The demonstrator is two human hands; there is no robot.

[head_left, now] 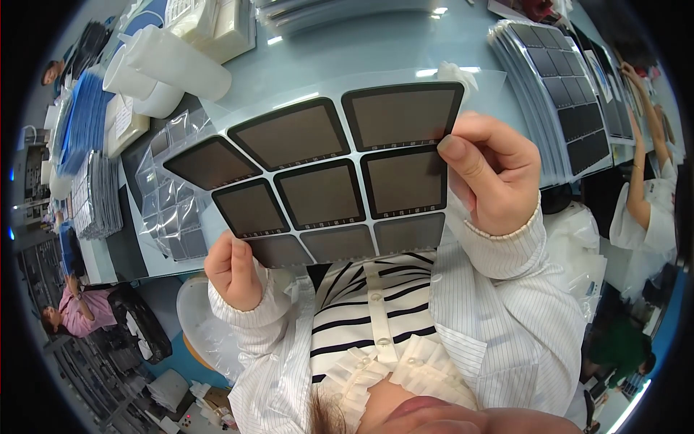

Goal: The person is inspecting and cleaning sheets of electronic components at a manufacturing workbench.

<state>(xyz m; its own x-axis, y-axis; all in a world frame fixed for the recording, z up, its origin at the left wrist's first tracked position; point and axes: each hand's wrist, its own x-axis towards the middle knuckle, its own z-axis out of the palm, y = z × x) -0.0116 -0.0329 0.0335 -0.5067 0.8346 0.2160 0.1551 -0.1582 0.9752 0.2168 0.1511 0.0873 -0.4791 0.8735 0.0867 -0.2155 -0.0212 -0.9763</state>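
A transparent sheet [318, 192] with rows of dark, black-edged rectangular panels is stretched out tilted in front of my chest. At its right edge my right hand [495, 173] pinches it between thumb and fingers, the thumb lying over a panel. My left hand [235, 273] is closed on the lower left corner, with the fingertips partly behind the film. Just left of the held sheet, a crinkled transparent wrapping with dark panels [173, 192] lies on the table.
The glass-topped table [340, 61] stretches ahead. White plastic bottles [181, 65], blue sheets [81, 119] and a stack of films [97, 192] stand at left. Stacked panel sheets [557, 90] occupy the right side. Other people, including one in white [647, 210], are nearby.
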